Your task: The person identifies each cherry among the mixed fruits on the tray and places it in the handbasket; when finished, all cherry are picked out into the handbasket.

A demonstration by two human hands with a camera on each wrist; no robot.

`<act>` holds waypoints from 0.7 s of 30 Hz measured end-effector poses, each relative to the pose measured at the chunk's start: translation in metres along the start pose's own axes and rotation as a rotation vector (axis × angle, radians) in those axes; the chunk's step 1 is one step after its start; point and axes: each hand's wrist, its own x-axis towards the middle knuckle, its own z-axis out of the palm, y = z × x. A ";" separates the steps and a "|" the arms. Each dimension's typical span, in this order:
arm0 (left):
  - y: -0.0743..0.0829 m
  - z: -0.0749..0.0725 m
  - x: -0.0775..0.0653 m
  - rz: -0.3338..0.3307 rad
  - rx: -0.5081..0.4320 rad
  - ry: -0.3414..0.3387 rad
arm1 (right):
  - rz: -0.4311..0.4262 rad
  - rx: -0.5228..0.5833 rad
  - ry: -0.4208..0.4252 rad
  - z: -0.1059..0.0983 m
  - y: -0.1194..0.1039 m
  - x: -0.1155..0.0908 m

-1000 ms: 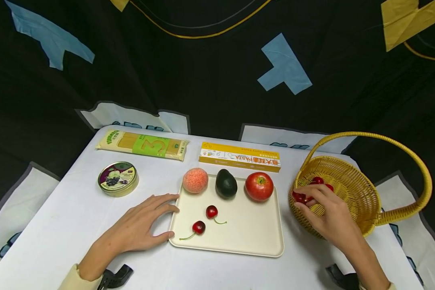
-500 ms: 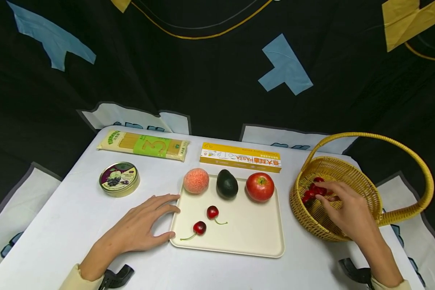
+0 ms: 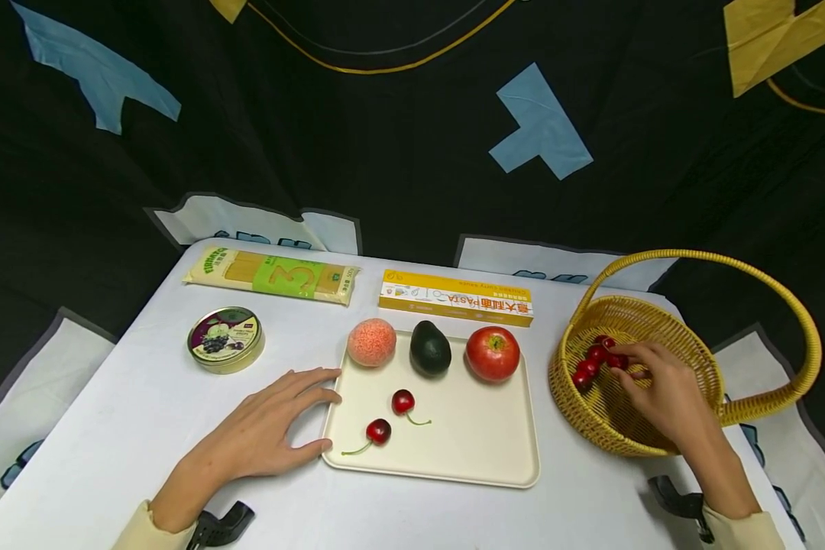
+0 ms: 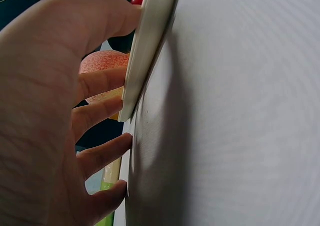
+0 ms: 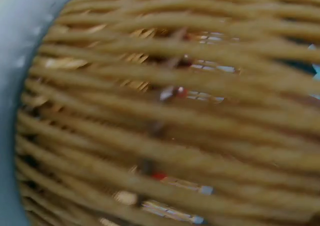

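Observation:
My left hand [image 3: 264,428] rests with fingers spread at the left rim of a cream tray [image 3: 467,451]; in the left wrist view its thumb and two fingers touch the tray's edge [image 4: 150,40]. On the tray lie two stemmed cherries [image 3: 402,402], a pinkish round fruit [image 3: 371,342], a dark green avocado [image 3: 430,349] and a red apple [image 3: 492,354]. My right hand [image 3: 667,389] reaches into a yellow wicker basket [image 3: 591,420] and pinches a cherry [image 3: 616,361] between thumb and finger. Several more cherries [image 3: 589,368] lie beside it. Blurred wicker [image 5: 200,136] fills the right wrist view.
A noodle packet [image 3: 271,275] and a yellow-and-white pasta box [image 3: 456,298] lie along the table's back edge. A round tin [image 3: 225,340] stands at the left. The basket's tall handle [image 3: 791,305] arches over its right side. Black cloth hangs behind.
Inside the basket, my right hand has drawn back to the right, uncovering more of the cherries. The left hand and the things on the tray have stayed where they were.

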 end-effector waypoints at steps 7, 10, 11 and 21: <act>0.000 0.000 0.000 0.006 0.006 0.006 | 0.066 -0.005 -0.073 0.005 0.012 -0.001; 0.000 0.000 0.000 0.007 0.007 0.007 | 0.085 -0.022 -0.102 0.007 0.017 -0.001; 0.000 0.000 0.000 0.007 0.007 0.007 | 0.087 -0.027 -0.111 0.007 0.018 -0.001; 0.000 0.001 0.000 0.008 0.015 0.009 | 0.088 -0.042 -0.160 0.010 0.026 0.001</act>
